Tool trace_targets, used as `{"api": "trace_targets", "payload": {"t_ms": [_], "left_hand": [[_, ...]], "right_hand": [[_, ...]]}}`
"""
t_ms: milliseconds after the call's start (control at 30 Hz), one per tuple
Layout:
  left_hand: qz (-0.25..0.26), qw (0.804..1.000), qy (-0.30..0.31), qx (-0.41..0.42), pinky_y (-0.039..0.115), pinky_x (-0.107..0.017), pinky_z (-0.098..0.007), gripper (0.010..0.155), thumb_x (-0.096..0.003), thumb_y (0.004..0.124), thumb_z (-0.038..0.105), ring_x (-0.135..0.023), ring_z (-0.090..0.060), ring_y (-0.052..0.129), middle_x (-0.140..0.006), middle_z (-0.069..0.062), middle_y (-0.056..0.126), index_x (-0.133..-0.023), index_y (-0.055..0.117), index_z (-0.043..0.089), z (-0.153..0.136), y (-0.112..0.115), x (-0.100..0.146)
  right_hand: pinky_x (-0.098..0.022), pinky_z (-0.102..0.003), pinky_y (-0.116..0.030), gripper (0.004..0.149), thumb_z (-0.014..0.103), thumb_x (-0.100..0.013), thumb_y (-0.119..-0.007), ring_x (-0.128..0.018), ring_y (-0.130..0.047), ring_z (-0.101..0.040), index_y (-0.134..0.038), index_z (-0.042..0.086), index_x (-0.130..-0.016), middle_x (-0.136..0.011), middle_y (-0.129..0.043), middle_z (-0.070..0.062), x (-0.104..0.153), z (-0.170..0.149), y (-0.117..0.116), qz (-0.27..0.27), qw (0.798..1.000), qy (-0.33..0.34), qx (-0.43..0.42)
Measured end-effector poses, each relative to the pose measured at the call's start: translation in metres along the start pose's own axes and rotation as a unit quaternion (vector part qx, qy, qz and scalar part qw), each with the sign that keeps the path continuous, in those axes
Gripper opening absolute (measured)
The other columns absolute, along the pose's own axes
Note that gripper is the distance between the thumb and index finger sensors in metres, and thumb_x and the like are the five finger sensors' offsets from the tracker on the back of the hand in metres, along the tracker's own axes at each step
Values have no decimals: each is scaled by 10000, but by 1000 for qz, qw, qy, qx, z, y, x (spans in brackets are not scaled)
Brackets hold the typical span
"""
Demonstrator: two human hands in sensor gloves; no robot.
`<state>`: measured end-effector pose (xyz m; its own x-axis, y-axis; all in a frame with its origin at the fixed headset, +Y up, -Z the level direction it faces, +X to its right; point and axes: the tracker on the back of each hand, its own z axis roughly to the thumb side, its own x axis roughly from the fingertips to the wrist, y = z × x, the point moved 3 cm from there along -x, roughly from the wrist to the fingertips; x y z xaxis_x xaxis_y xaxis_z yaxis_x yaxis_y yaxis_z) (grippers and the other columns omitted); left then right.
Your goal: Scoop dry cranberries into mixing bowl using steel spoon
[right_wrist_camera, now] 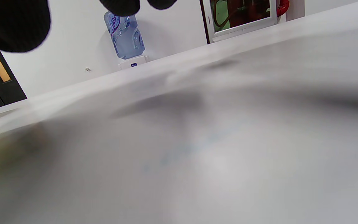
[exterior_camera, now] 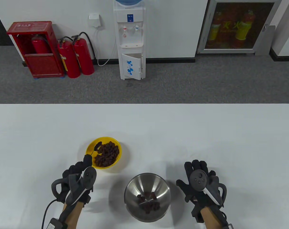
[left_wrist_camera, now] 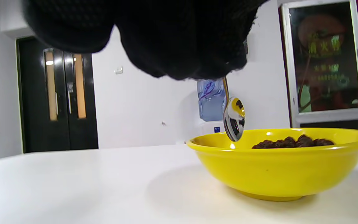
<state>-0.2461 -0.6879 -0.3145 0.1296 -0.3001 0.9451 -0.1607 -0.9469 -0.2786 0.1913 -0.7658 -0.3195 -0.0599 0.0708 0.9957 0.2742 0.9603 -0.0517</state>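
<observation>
A yellow bowl (exterior_camera: 90,146) of dry cranberries (exterior_camera: 107,153) sits left of centre on the white table. My left hand (exterior_camera: 83,165) holds the steel spoon (exterior_camera: 97,146), its empty bowl over the yellow bowl's left rim. In the left wrist view the spoon (left_wrist_camera: 234,118) hangs just above the yellow bowl's (left_wrist_camera: 278,171) near rim, with cranberries (left_wrist_camera: 294,142) heaped to its right. The steel mixing bowl (exterior_camera: 132,190) stands in front, with some cranberries (exterior_camera: 148,202) at its bottom. My right hand (exterior_camera: 198,170) rests flat and empty on the table, right of the mixing bowl.
The white table (exterior_camera: 206,133) runs to a far edge, with grey floor, a water dispenser (exterior_camera: 130,38) and fire extinguishers (exterior_camera: 75,56) behind. The right wrist view shows only the blurred tabletop (right_wrist_camera: 228,140) close up.
</observation>
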Motion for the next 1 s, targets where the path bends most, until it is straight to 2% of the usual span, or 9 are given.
{"api": "trace_targets", "payload": {"t_ms": [100,333,533,633,767,867,1000], "left_hand": [[2,1000,3,-27,868,-352,-425,439,-481,688,372,-281,-153,998,-591,76,993,-911,776,360,5,-3,0],[-9,999,-4,-32,883,-318,-423,434,-479,706,357,-238,-155,1005,-560,56,1011,-900,809,325,9,-4,1],[-38,998,-12,-41,894,-263,-407,431,-476,717,358,-188,-137,1007,-521,61,1027,-888,833,308,11,0,0],[-74,997,-29,-12,896,-234,-398,432,-477,709,362,-161,-125,998,-499,67,1025,-889,826,299,10,5,-1],[-120,988,-59,72,908,-165,-374,437,-471,719,366,-87,-97,994,-430,77,1044,-879,843,271,-3,9,-4],[-173,965,-98,171,911,-135,-363,447,-474,722,366,-54,-86,989,-394,76,1051,-888,838,245,-22,18,-6],[-231,910,-148,312,917,-126,-358,452,-476,720,367,-53,-78,999,-391,77,1055,-897,826,244,-40,47,-8]], "right_hand": [[-731,-665,-226,844,724,-391,-697,-1098,-149,-255,-331,371,-1065,-1143,-179,51,0,0,0,1,1000,-1,-1],[-731,-665,-227,839,723,-393,-697,-1099,-152,-254,-339,370,-1065,-1143,-181,51,0,0,0,2,1000,-1,-5],[-730,-665,-228,838,722,-393,-695,-1099,-153,-254,-341,370,-1066,-1143,-185,50,0,-1,0,2,1000,-1,-5],[-730,-665,-230,833,722,-395,-693,-1099,-155,-254,-347,367,-1065,-1143,-187,48,0,0,0,3,1000,0,-4],[-730,-665,-231,831,720,-395,-693,-1099,-156,-255,-350,369,-1065,-1143,-187,49,0,-1,0,3,1000,-1,-5],[-729,-665,-231,830,719,-395,-694,-1098,-157,-256,-351,368,-1064,-1143,-189,49,0,-1,-1,4,1000,-2,-6],[-730,-665,-232,829,719,-396,-692,-1098,-157,-256,-354,366,-1065,-1143,-189,49,0,0,-1,5,1000,-1,-5]]}}
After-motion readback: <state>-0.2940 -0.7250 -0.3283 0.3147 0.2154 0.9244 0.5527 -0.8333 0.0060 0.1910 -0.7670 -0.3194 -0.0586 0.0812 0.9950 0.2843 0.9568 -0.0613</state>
